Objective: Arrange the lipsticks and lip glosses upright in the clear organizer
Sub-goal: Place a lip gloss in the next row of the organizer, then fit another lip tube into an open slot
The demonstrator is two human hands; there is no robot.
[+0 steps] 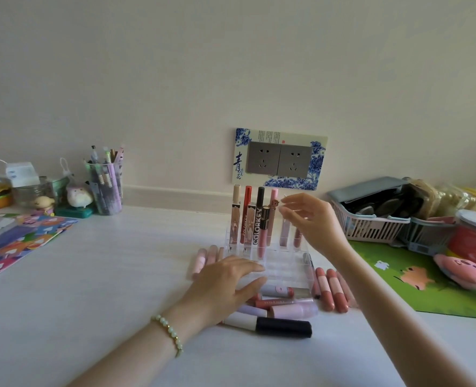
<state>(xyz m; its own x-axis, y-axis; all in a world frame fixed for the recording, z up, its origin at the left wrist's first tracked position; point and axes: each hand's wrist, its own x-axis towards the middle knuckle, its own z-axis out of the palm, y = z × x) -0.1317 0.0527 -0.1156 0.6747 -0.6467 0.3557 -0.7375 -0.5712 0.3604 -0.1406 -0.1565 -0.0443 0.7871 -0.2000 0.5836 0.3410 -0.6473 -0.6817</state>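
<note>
A clear organizer (287,270) stands on a white table (97,275), in front of a wall socket plate (280,159). Its back row holds upright tubes: a beige gloss (235,216), a red tube (245,215), a black-capped tube (259,216) printed COLORKEY, a pink tube (271,216) with a small charm at its top, and two more pale ones farther right, partly hidden. The left hand (228,286) lies flat and spread, fingers on the organizer's front left edge, a bead bracelet (169,329) on its wrist. The right hand (310,219) is raised beside the pink tube, fingers loosely curled; whether they pinch anything I cannot tell. Loose tubes lie flat around the organizer: pale pink ones (207,259) at its left, coral ones (333,289) at its right, and a heap in front, with a black-and-white tube (270,325) nearest. A pen cup (105,184) stands far left, a pink basket (368,223) far right.
</note>
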